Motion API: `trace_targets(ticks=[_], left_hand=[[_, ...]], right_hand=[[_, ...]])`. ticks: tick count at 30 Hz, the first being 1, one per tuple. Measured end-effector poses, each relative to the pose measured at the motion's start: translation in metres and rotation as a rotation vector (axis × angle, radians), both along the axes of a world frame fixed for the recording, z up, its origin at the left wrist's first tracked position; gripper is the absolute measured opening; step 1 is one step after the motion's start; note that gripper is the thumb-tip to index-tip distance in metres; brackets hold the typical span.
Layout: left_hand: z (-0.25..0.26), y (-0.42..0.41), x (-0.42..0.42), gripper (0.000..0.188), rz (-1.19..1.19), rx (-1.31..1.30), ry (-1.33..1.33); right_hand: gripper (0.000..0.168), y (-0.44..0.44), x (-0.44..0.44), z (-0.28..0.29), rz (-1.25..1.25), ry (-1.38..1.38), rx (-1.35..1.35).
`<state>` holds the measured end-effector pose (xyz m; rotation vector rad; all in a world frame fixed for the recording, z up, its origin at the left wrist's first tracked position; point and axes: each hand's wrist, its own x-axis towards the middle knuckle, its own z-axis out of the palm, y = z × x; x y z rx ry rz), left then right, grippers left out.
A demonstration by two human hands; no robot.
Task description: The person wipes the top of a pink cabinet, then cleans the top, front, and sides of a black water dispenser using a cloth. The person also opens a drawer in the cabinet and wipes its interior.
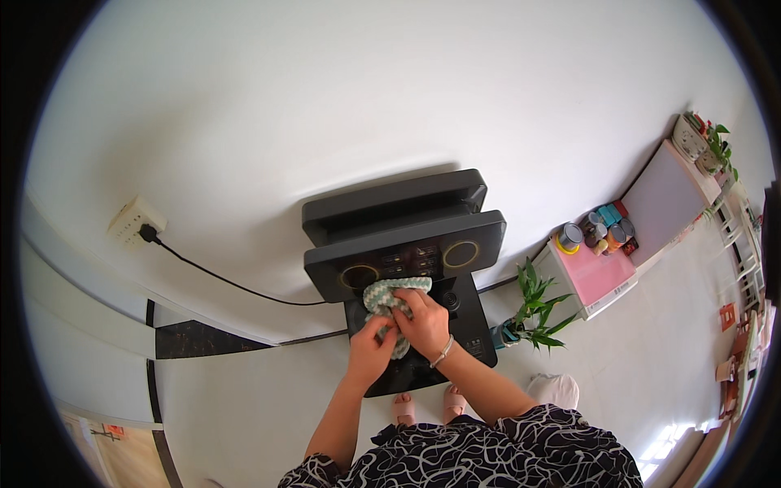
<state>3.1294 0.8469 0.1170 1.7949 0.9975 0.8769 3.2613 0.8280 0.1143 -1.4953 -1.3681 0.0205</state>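
A green-and-white textured cloth [381, 296] is bunched up in front of me. My right hand [422, 323] grips its upper part, and a pale bracelet circles that wrist. My left hand [373, 349] pinches the lower folds, right beside the other hand. Under and behind the cloth stands a black appliance [467, 323] that looks like a tea-bar water dispenser. Its raised control panel [412, 277] carries two gold-ringed circles and several small printed keys. The cloth overlaps this panel's lower edge; whether it touches the surface I cannot tell.
A black power cord [235, 283] runs from a wall socket adapter [137, 222] to the appliance. Right of it stand a potted green plant [537, 311] and a white cabinet with a pink top [601, 277] bearing several jars. My slippered feet [403, 410] are close to its base.
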Motion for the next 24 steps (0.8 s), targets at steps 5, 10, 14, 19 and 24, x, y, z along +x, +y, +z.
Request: trace_targets(ticks=[5,10,14,19,24], left_hand=[[0.008,0.004,-0.036,0.009,0.129,-0.051,-0.227],[0.026,0.025,-0.036,0.014,0.276,0.045,-0.336],[-0.012,0.035,-0.054,0.016,0.358,0.084,-0.108],[-0.017,0.012,-0.066,0.014,0.183,-0.141,0.054],[0.000,0.014,-0.043,0.012,0.212,0.144,-0.264]], right_hand=[[0.026,0.006,-0.020,0.013,-0.113,0.222,0.161],[0.033,0.043,-0.040,0.044,-0.144,-0.108,0.151],[0.023,0.042,-0.070,0.011,0.137,-0.435,-0.067],[0.022,0.011,-0.069,-0.026,0.114,-0.265,-0.184],[0.029,-0.004,-0.044,0.009,-0.033,-0.040,0.021]])
